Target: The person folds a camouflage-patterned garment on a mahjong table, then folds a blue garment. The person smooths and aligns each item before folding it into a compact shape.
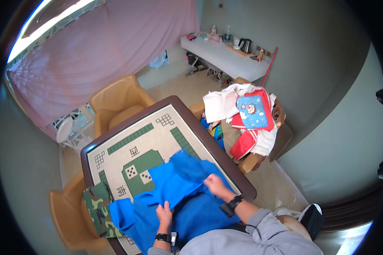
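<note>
A blue cloth garment lies spread over the near part of a mahjong table, its folds partly hanging towards me. My left hand grips one edge of it near the middle. Further right, my right hand pinches the same fabric, lifting that edge a little above the layer beneath. A darker blue patch shows at the far end of the cloth. Left of the garment, a folded camouflage cloth rests over the table's left edge. Each wrist carries a black strap with a small device.
A pile of clothes, with a red and blue printed piece on top, covers a chair at the table's right. Tan armchairs stand along the far and left sides. By the wall, a white side table bears a kettle and bottles.
</note>
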A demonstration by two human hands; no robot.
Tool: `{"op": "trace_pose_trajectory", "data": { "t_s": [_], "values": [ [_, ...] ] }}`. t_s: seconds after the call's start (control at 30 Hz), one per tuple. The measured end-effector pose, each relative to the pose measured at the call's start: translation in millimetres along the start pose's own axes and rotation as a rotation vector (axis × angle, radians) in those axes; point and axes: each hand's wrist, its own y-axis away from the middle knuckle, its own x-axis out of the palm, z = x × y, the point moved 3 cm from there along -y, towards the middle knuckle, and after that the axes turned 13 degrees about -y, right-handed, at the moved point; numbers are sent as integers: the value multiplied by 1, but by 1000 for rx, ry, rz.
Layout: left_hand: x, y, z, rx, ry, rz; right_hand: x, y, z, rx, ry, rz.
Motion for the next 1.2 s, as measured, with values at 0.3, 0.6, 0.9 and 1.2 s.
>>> {"op": "trace_pose_trajectory", "data": {
  "t_s": [0.3,0.6,0.9,1.2],
  "values": [
    [-115,5,-66,239,-53,-313,-154,63,-34,324,-139,-471],
    [-139,18,-42,168,-38,-377,-157,85,-46,584,-59,-283],
    [-127,20,-48,252,138,-246,-134,56,21,-100,562,-303],
    [-118,47,-28,43,-75,172,-90,69,6,247,630,254]
  ]
}}
